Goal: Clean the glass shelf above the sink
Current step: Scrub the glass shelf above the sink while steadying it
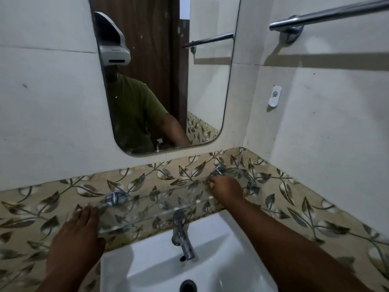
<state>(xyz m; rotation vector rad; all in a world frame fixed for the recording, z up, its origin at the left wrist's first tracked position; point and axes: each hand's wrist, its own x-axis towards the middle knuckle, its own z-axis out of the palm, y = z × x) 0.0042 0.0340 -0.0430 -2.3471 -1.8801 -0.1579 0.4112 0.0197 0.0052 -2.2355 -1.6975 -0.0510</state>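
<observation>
Clearly hard to see: the glass shelf (147,209) is transparent, so you mostly read it by its front edge and the leaf-pattern tile border (294,209) showing through it.
Shelf position: it runs along the tiled border above the white sink (210,249), held at the wall by a left chrome bracket (114,197) and a right chrome bracket (220,169).
Your right hand (226,187): curled into a loose fist on the shelf just below the right bracket; whether it grips a cloth or anything else, you cannot tell, since the fingers hide the palm.
Your left hand (81,230): flat, fingers stretched out and together, palm down at the shelf's left end with nothing in it; its wrist is cut off by the lower edge.
Faucet (181,234): a chrome tap stands under the shelf's middle, its top blurred behind the glass, its spout over the basin.
Sink contents: nothing lies in the bowl; only part of the dark drain hole (188,286) shows, cropped at the bottom.
Mirror (164,81): hangs above the shelf; it reflects your green shirt, one arm and a wooden door.
Right wall: a chrome towel bar (328,14), cut off at the frame edge, and a small white hook (274,95) below it.
</observation>
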